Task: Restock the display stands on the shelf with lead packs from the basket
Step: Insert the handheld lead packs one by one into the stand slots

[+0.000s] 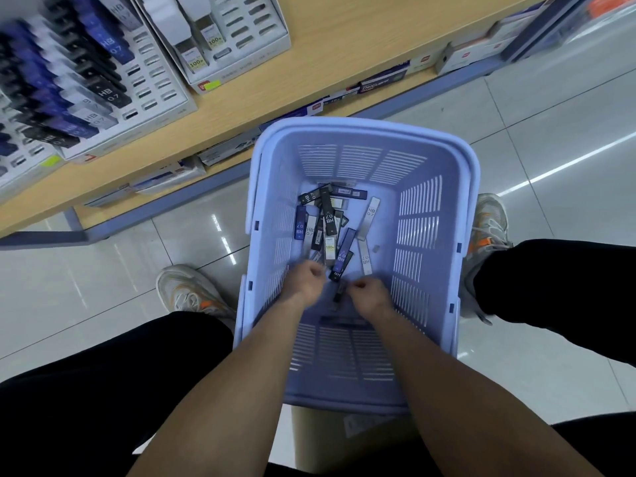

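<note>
A pale blue plastic basket (433,156) sits on the floor between my feet, with several lead packs (328,222) in black, blue and grey lying loose on its bottom. Both my hands are down inside it at the near end of the pile. My left hand (306,278) is curled among the packs; what it holds is blurred. My right hand (370,296) pinches a dark lead pack (339,292). On the wooden shelf (344,53) at the upper left stand white display stands (151,98), one filled with rows of HB packs, another (241,39) mostly bare slots.
A lower shelf (220,156) under the wooden one carries flat boxed goods. Shiny white floor tiles (550,160) spread to the right. My shoes (187,290) flank the basket, and a cardboard box (344,438) sits under its near edge.
</note>
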